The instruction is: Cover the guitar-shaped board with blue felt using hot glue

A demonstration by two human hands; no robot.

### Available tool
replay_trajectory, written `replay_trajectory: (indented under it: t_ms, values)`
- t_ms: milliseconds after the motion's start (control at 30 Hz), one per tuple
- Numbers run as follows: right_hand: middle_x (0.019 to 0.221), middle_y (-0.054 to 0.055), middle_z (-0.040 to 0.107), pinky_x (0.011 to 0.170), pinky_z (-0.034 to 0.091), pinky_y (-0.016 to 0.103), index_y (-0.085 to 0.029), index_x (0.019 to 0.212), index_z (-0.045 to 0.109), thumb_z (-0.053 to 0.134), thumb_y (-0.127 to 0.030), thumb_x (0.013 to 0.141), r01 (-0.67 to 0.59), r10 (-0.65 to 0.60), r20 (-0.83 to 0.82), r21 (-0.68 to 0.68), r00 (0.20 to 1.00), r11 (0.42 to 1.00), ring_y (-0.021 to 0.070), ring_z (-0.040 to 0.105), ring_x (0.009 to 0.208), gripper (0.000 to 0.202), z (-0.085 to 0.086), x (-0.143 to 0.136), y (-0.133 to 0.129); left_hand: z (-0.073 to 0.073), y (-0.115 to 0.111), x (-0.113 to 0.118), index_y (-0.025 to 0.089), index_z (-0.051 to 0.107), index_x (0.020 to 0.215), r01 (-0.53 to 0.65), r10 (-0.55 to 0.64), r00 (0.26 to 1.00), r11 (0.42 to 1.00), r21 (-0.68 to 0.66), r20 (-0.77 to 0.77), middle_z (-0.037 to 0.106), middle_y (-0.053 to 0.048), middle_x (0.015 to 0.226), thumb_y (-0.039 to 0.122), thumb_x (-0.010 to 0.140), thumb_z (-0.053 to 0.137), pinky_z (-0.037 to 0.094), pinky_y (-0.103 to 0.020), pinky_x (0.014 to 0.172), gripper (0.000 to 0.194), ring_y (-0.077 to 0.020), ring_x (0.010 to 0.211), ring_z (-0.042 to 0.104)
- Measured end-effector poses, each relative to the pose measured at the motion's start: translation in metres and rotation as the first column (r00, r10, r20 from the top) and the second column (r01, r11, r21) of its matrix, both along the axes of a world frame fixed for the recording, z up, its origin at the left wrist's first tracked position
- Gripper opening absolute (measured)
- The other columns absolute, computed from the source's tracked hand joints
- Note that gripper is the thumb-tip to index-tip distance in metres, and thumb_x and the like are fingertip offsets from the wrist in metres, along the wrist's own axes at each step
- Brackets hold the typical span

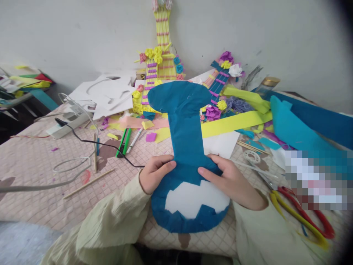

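A guitar-shaped cutout wrapped in blue crepe paper is held up in front of me, its broad head at the top and round body at the bottom. A bare white patch shows on the lower body, with uneven paper edges around it. My left hand grips the cutout's left side where neck meets body, thumb on the near face. On the opposite side my right hand holds it the same way. The fingers behind the cutout are partly hidden.
Scissors with red and yellow handles lie at right. A green utility knife, wooden stick and power strip are at left. Decorated paper guitars lean on the wall. Yellow crepe strips and blue paper lie behind.
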State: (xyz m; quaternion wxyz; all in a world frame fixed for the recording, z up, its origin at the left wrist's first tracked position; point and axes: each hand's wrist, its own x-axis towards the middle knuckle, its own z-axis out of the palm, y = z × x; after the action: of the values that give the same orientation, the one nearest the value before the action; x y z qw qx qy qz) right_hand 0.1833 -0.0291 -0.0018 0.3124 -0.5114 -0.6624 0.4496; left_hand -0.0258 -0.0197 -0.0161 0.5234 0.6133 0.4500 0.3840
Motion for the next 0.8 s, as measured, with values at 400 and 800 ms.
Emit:
replay_trajectory:
  t_ms: [400, 800]
  values:
    - [0.101, 0.004, 0.065, 0.076, 0.051, 0.034, -0.021, 0.103, 0.060, 0.056, -0.042, 0.077, -0.006, 0.006, 0.000, -0.002, 1.000, 1.000, 0.0217, 0.061, 0.087, 0.033, -0.002, 0.000, 0.002, 0.001, 0.001, 0.003, 0.018, 0.032, 0.046, 0.015, -0.015, 0.999, 1.000, -0.010, 0.033, 0.026, 0.004, 0.046, 0.042, 0.075, 0.052, 0.027, -0.024, 0.045, 0.043, -0.0083, 0.045, 0.027]
    - [0.111, 0.003, 0.062, 0.083, 0.048, 0.035, -0.023, 0.109, 0.059, 0.056, -0.041, 0.078, -0.007, 0.006, 0.027, 0.045, 1.000, 0.999, 0.0216, 0.059, 0.095, 0.035, -0.003, 0.000, 0.001, 0.002, 0.002, 0.004, 0.018, 0.028, 0.047, 0.015, -0.015, 1.000, 0.999, 0.049, 0.002, 0.022, 0.005, 0.048, 0.037, 0.078, 0.047, 0.024, -0.024, 0.045, 0.041, -0.0077, 0.046, 0.022]
